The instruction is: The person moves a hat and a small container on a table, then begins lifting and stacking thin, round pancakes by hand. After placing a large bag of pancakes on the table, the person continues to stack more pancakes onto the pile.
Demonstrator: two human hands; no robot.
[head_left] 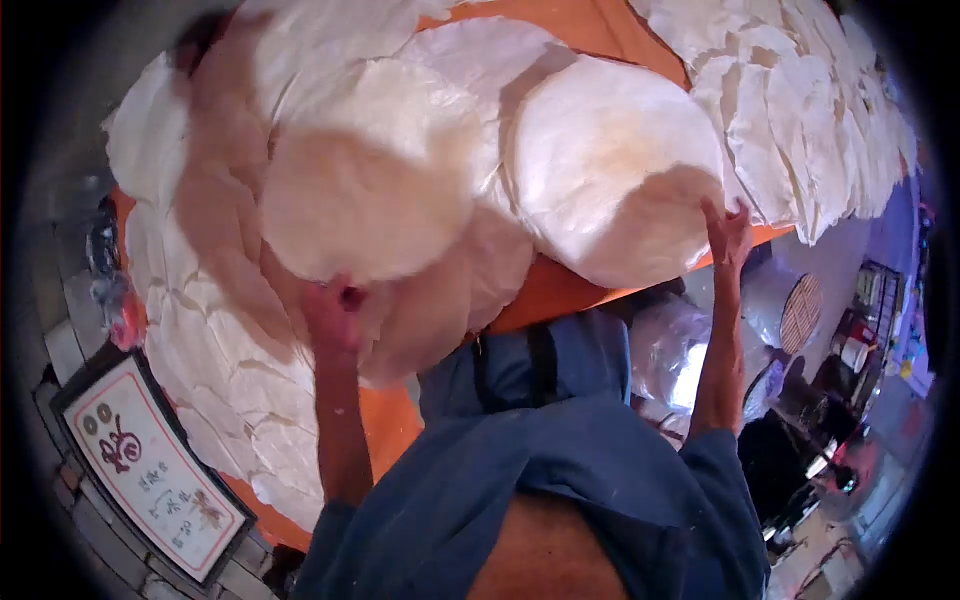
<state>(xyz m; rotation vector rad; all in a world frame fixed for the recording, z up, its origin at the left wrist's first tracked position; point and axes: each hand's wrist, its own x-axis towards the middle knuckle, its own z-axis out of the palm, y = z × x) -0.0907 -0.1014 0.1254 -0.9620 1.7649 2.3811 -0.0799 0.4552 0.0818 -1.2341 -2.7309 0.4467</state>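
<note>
A thin, round, pale sheet that looks like flatbread (370,190) lies tilted over other sheets left of centre. At its lower edge is my left hand (333,312), fingers closed on the rim. To the right, a stack of similar round sheets (610,150) sits at the front edge of the orange surface, its top lightly browned in the middle. My right hand (732,235) is at the right rim of this stack, thumb and finger spread apart. My shadow falls across both.
Overlapping pale sheets (230,370) cover the left side, and more are layered in rows (790,110) at the far right. Orange cloth (390,430) shows between them. A framed sign (150,470) stands lower left. Plastic bags (670,345) and clutter lie below right.
</note>
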